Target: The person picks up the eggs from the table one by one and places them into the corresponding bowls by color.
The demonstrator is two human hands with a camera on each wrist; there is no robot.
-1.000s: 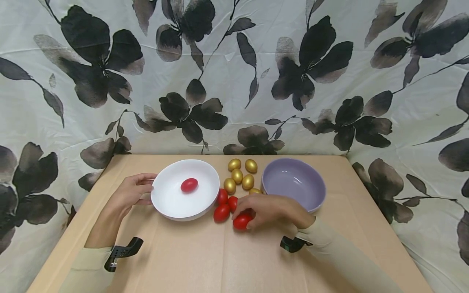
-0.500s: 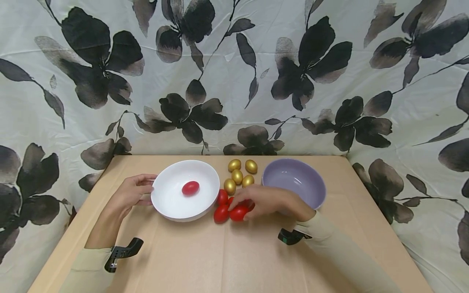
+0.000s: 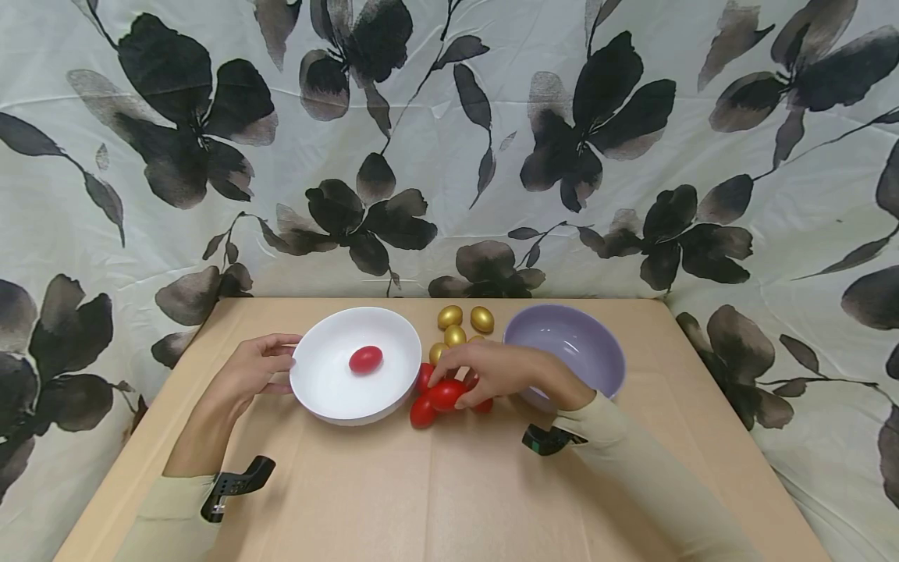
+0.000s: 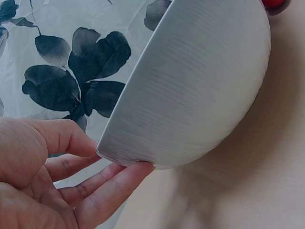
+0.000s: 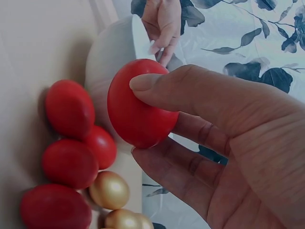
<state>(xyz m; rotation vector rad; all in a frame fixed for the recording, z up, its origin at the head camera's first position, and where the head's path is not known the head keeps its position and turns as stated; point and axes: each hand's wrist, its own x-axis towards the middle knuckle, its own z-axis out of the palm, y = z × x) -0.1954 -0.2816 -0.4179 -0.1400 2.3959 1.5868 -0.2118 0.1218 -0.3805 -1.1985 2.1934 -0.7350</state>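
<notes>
My right hand [image 3: 492, 368] pinches a red egg [image 5: 140, 107] between thumb and fingers, close above the other red eggs [image 5: 70, 163] on the table. My left hand [image 3: 261, 367] holds the rim of the white bowl [image 4: 190, 90] at its left side, thumb at the edge and fingertips against the outer wall. One red egg [image 3: 366, 360] lies inside that bowl. Several gold eggs [image 3: 455, 336] sit between the white bowl and the purple bowl [image 3: 562, 343]; my right hand hides some of them in the head view.
The purple bowl stands at the right, partly behind my right forearm. Bands with small black devices [image 3: 239, 485] are on both wrists. The wooden table [image 3: 393, 492] ends at the back against a floral cloth [image 3: 477, 172].
My right hand has lifted the red egg from the front of the group and moved up and left toward the white bowl. The left hand stays at the bowl's rim.
</notes>
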